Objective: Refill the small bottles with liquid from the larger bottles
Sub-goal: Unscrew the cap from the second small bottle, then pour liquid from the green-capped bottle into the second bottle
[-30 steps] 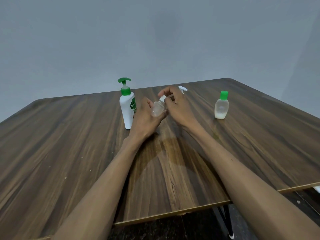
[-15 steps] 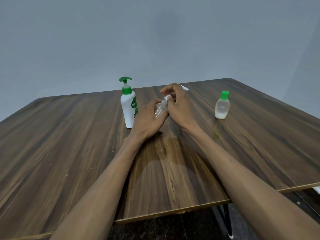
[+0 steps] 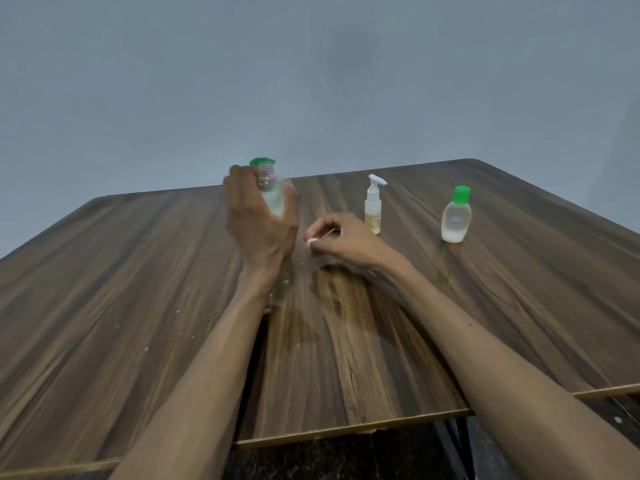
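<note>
Lifted off the table (image 3: 145, 271) since a moment ago, the big green-topped bottle (image 3: 272, 194) is gripped in the left hand (image 3: 259, 223), likely for pouring. A small white cap (image 3: 311, 241) is pinched in the right hand (image 3: 341, 242), so one small bottle seems opened; it cannot be made out. The pump bottle (image 3: 373, 209) and the green-capped small bottle (image 3: 456, 218) are left standing to the right

White pump bottle (image 3: 270, 188), upper centre-left, in my left hand (image 3: 259, 220): I see small printed lines under its green top, too blurred to read.
Small yellow pump bottle (image 3: 373, 209), centre-right: a label with dark marks, not legible to me.
Green-capped bottle (image 3: 456, 216), right: I find no text.
</note>
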